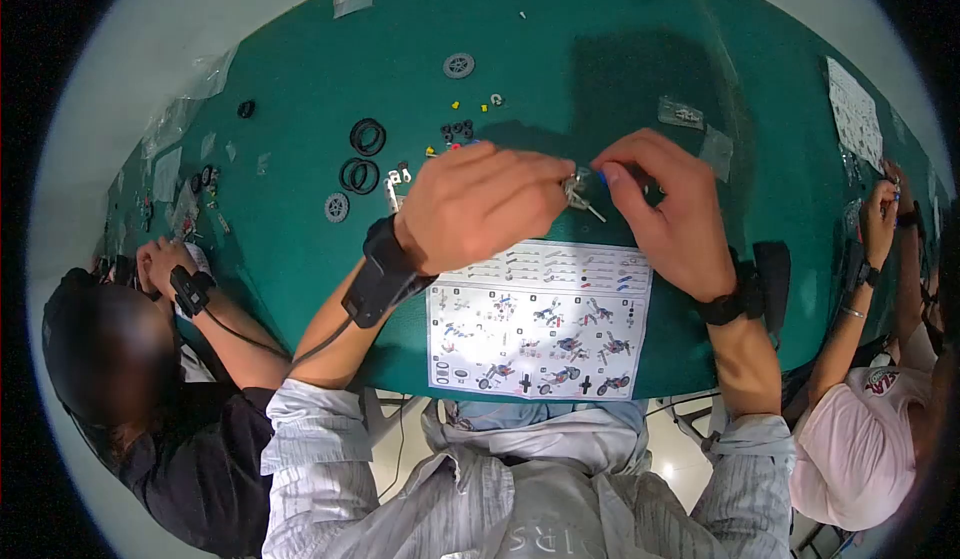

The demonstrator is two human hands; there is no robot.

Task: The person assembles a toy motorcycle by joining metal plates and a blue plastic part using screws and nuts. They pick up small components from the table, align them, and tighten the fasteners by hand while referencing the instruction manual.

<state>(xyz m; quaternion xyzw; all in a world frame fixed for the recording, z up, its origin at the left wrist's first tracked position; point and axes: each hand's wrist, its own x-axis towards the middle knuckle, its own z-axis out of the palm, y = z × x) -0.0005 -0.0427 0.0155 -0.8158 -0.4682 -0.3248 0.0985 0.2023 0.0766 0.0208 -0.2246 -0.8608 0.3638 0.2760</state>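
Observation:
My left hand point(485, 207) is closed, with thumb and fingertips pinching a small cluster of light grey building pieces point(580, 195), one thin rod sticking out to the lower right. Facing it, my right hand point(670, 209) pinches a small blue piece point(603, 177) between thumb and forefinger, close beside the grey cluster. Below both hands lies a printed instruction sheet point(535, 349) with step drawings of a motorcycle model. White pieces point(392, 191) lie partly hidden behind my left hand.
On the green table point(300, 89) lie black tires point(368, 138), grey wheel rims point(459, 66), small black pieces point(458, 131), yellow pieces point(456, 105) and a bagged part point(682, 113). One person point(150, 409) works at the left, another point(870, 429) at the right.

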